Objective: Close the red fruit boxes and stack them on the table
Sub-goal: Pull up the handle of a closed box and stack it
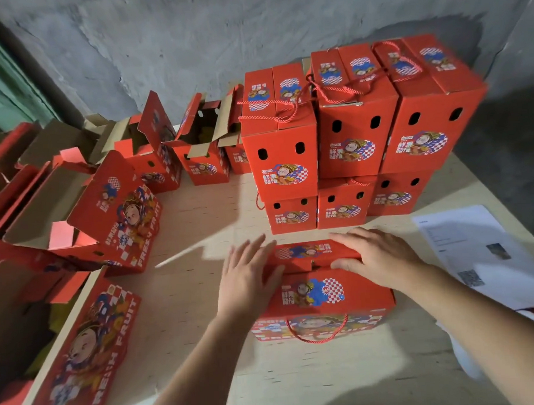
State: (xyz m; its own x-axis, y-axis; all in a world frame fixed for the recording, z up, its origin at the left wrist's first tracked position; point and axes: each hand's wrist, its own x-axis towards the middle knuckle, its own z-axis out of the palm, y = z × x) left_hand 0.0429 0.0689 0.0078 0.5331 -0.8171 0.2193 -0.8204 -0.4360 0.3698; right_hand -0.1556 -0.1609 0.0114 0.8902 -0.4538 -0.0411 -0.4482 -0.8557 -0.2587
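Here, a person works at a pale plywood table (199, 223) set against a rough grey wall (191, 37), pressing shut the lid of a red fruit box (321, 295) that sits on the near middle of the tabletop, its red rope handle (317, 335) hanging down the front face toward the camera. A bare stretch of tabletop lies to the box's left and beyond it, running back to a stack of closed boxes (342, 144), two tiers high and three across, that stands at the far right just behind the box. The table's right edge falls away close beside a sheet of printed paper (475, 248) lying to the right of the box. Along the far left, several open boxes (171, 151) stand with flaps raised, and another open box (107, 221) tilts near the left edge, where more cartons crowd in below table level.

The left hand (247, 279) lies flat on the left end of the lid, fingers straight and spread, pointing away from the person. The right hand (375, 255) rests over the far flap, fingers extended and held fairly close together, thumb at the seam between the two flaps. Both forearms reach in from the lower edge of the frame.
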